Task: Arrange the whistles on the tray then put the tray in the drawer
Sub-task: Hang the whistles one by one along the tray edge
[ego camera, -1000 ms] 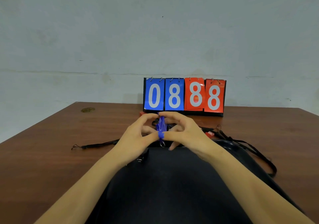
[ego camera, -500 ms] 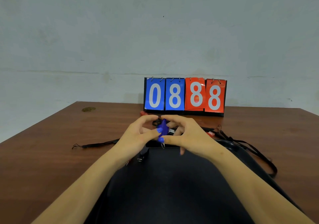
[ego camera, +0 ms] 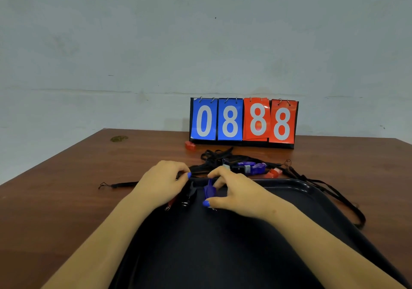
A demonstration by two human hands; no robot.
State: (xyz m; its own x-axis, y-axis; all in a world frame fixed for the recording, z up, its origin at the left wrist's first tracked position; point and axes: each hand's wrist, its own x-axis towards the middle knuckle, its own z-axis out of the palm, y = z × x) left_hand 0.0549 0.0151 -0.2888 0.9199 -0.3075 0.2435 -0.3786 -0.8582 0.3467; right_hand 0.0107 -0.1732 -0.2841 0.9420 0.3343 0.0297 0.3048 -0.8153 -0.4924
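pinching a blue whistle (ego camera: 209, 191), right hand (ego camera: 238, 194); left hand (ego camera: 163, 183) curled, contents unclear.

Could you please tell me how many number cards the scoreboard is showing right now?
4: on the scoreboard, left to right, a blue 0, a blue 8, a red 8 and a red 8. Cards stacked behind them are hidden.

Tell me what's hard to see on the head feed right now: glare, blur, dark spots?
Head view: the black tray swallows detail, and the lanyards blur together; mild glare on the scoreboard's orange cards; wide-angle bending at the table edges; the blue whistle in the right hand is soft.
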